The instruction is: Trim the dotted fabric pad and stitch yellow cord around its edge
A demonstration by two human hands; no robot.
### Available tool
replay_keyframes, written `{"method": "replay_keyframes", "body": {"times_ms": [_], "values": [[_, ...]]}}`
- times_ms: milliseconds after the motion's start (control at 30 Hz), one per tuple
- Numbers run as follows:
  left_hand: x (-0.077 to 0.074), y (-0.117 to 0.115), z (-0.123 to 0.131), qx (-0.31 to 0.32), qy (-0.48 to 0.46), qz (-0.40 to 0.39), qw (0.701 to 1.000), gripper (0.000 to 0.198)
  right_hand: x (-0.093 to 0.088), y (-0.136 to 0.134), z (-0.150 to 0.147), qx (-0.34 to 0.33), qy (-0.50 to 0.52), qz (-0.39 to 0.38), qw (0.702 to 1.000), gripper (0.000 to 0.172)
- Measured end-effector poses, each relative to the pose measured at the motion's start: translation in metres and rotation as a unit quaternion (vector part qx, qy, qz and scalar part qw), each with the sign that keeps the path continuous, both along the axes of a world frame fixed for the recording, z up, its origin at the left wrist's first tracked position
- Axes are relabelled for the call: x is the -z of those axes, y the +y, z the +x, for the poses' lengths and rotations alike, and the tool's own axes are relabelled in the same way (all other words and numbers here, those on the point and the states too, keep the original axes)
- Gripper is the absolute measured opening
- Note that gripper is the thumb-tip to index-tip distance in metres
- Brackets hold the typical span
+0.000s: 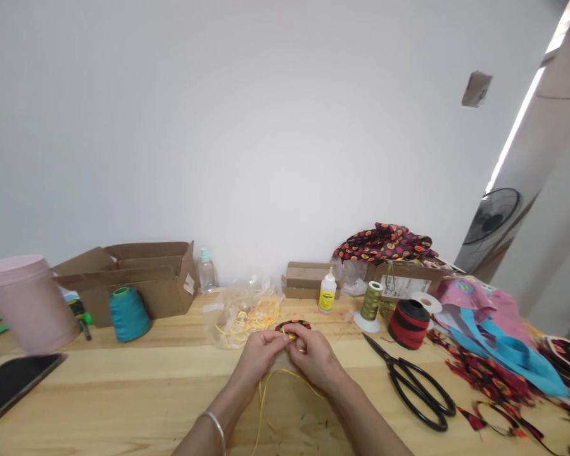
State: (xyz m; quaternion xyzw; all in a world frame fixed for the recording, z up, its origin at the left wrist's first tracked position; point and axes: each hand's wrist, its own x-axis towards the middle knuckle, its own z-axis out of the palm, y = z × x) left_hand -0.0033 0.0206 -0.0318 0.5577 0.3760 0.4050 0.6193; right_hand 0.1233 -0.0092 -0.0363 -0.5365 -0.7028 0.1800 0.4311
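Observation:
My left hand [260,353] and my right hand [316,357] meet at the middle of the wooden table [137,386], fingers pinched together. Between them they hold a small ring wrapped in red-and-black patterned fabric [293,327] and a yellow cord [266,396]. The cord trails down from my fingers in a loop over the table toward me. A silver bangle [215,427] sits on my left wrist.
Black scissors [411,383] lie right of my hands, with a red-and-black spool [409,323], an olive thread cone [371,306] and a glue bottle [327,293] behind. A teal thread cone [128,313], cardboard box [137,275], pink tub [26,303] and phone [14,380] are left. Fabric scraps [484,373] crowd the right.

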Motion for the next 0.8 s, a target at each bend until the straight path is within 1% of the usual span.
{"method": "replay_keyframes", "body": {"times_ms": [133,333,500,600,700,800], "values": [[0.004,0.003,0.000,0.028,-0.023,0.006,0.999,0.025,0.000,0.000,-0.001,0.000,-0.014,0.005,1.000,0.027],[0.005,0.003,0.000,0.006,-0.008,-0.020,1.000,0.033,-0.002,-0.001,0.000,0.021,-0.033,0.011,0.999,0.024],[0.003,0.003,0.001,0.018,-0.029,-0.031,0.999,0.032,-0.003,-0.002,0.001,0.040,-0.066,0.017,0.997,0.023],[0.001,0.003,0.001,0.021,-0.019,-0.017,0.999,0.031,-0.004,-0.003,0.004,0.049,-0.077,0.022,0.996,0.021],[0.002,0.003,0.001,0.005,-0.004,0.003,1.000,0.033,-0.006,-0.003,0.008,0.042,-0.087,0.038,0.995,0.018],[0.005,0.004,0.001,-0.012,0.027,0.014,0.999,0.032,-0.006,-0.003,0.012,0.040,-0.111,0.039,0.992,0.015]]}}
